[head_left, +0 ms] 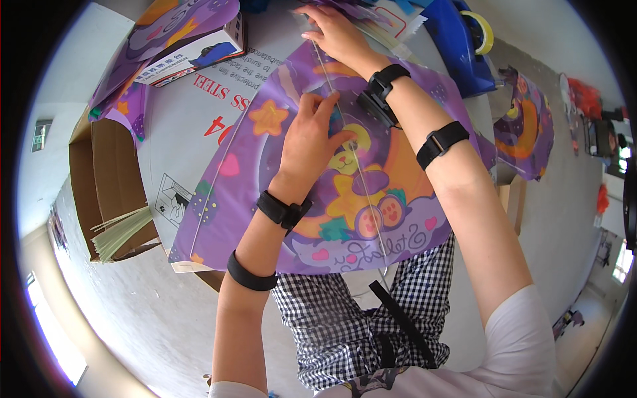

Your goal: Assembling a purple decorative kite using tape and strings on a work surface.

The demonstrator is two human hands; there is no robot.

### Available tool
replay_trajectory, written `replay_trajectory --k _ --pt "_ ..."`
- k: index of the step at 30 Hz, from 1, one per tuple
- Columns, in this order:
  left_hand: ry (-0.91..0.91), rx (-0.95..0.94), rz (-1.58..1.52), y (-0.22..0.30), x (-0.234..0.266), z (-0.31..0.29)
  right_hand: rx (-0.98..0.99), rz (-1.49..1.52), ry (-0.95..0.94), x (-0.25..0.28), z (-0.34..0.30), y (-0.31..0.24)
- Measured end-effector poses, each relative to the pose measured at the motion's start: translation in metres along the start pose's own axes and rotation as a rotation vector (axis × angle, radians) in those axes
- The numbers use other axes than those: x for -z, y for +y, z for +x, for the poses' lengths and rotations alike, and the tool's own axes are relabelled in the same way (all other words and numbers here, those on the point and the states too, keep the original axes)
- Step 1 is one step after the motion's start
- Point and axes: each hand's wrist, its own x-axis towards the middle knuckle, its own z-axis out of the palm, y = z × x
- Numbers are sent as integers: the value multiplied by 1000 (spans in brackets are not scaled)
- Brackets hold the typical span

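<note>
A purple kite sheet (265, 176), printed with a cartoon bear, stars and hearts, lies spread over the table edge and my lap. A thin pale rod (363, 176) runs down its middle, and another rod (213, 179) lies along its left side. My left hand (308, 136) is on the sheet, its bent index finger and thumb closed at the middle rod. Farther away, at the sheet's pointed tip, my right hand (335, 36) has fingers closed on a small clear piece of film or tape (303, 21); its exact kind is hard to make out.
A blue tape dispenser (458, 50) with a yellowish roll (484, 33) stands at the far right. At the far left are a white printed box (196, 60) and more purple sheets (166, 23). An open cardboard box (106, 172) with thin pale sticks (123, 232) sits beside the table (162, 132).
</note>
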Motion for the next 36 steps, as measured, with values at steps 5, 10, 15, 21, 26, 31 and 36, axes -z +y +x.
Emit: replay_trajectory --k 5,10,15,21,26,31,36 --pt "-57 47 57 3 5 7 54 21 64 -5 0 7" --pt "-105 -3 125 3 12 32 45 28 64 -11 1 15" --pt "-118 21 263 -4 16 59 -3 69 39 -17 2 22" --pt "-5 -10 229 -34 26 116 -46 67 7 -19 1 28" --pt "104 178 83 -51 26 141 65 92 118 -21 1 32" --pt "235 227 112 -54 20 143 -49 32 88 -23 4 28" --pt "305 172 152 -60 34 133 -188 182 -20 -8 0 10"
